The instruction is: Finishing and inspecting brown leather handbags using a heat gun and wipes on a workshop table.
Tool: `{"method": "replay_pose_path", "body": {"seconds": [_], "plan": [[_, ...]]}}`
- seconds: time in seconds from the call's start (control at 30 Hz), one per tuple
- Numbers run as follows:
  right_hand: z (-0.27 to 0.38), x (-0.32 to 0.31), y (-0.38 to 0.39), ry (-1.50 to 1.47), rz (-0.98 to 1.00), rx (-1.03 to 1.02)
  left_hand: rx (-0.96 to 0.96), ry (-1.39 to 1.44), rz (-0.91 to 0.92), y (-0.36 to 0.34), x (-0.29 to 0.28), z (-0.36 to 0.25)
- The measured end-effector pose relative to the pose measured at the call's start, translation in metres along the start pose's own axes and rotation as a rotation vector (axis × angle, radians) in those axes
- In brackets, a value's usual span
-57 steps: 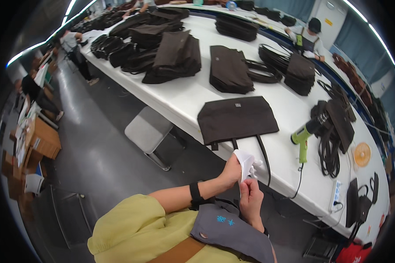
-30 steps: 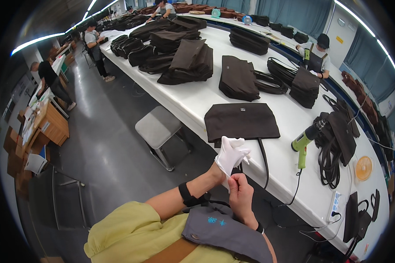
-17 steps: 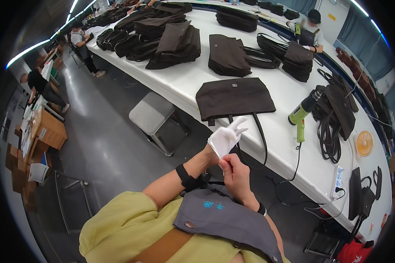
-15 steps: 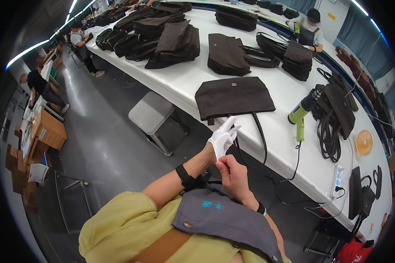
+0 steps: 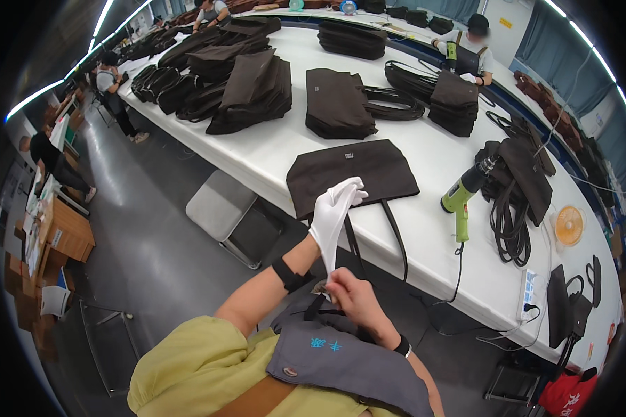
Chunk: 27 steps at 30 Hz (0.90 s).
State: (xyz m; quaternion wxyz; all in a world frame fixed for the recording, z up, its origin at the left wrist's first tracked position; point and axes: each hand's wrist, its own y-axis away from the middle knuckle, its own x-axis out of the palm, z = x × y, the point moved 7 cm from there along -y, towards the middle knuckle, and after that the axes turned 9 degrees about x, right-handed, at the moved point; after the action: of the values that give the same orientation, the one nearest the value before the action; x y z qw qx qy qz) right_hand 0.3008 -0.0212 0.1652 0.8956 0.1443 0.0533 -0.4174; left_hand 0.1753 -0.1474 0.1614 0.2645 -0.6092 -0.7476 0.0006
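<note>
A white glove (image 5: 330,240) covers my left hand (image 5: 334,205), whose fingers stretch out, holding nothing. Bare and closed, my right hand (image 5: 356,297) pinches the glove's cuff and draws it down taut below the left wrist. Just beyond the gloved fingers, a dark brown tote bag (image 5: 368,170) lies flat at the table's near edge, its straps (image 5: 394,236) hanging over the side. To the right of the bag a green and black heat gun (image 5: 462,198) stands on the table, with its cord running down.
On the white table (image 5: 257,149) lie stacks of dark bags (image 5: 254,90) and bundled straps (image 5: 511,226). An orange fan (image 5: 569,225) and a power strip (image 5: 528,295) sit at the right. A grey stool (image 5: 222,205) stands below the edge. A co-worker (image 5: 469,52) is across the table.
My right hand has pulled the glove's cuff downward, stretching it away from the left hand. The left hand has shifted left and its fingers now overlap the bag in view. The whole view has shifted slightly.
</note>
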Motion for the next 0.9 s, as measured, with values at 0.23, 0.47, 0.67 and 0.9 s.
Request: {"method": "replay_pose_path", "body": {"seconds": [0.23,0.47,0.67,0.9], "plan": [[-0.076,-0.090,-0.004,-0.019,-0.591,0.196,0.242,-1.314,0.251,-0.166,-0.056,0.082],[-0.175,-0.154,0.022,0.480,-1.016,0.588,-0.514,-1.462,0.604,-0.243,-0.108,0.176],[-0.264,-0.128,0.026,-0.228,-0.801,0.869,-0.569,-1.280,0.686,-0.248,-0.121,0.206],[-0.265,-0.103,0.019,-0.769,-0.742,0.784,-0.607,-1.361,0.949,-0.255,-0.105,0.211]]}}
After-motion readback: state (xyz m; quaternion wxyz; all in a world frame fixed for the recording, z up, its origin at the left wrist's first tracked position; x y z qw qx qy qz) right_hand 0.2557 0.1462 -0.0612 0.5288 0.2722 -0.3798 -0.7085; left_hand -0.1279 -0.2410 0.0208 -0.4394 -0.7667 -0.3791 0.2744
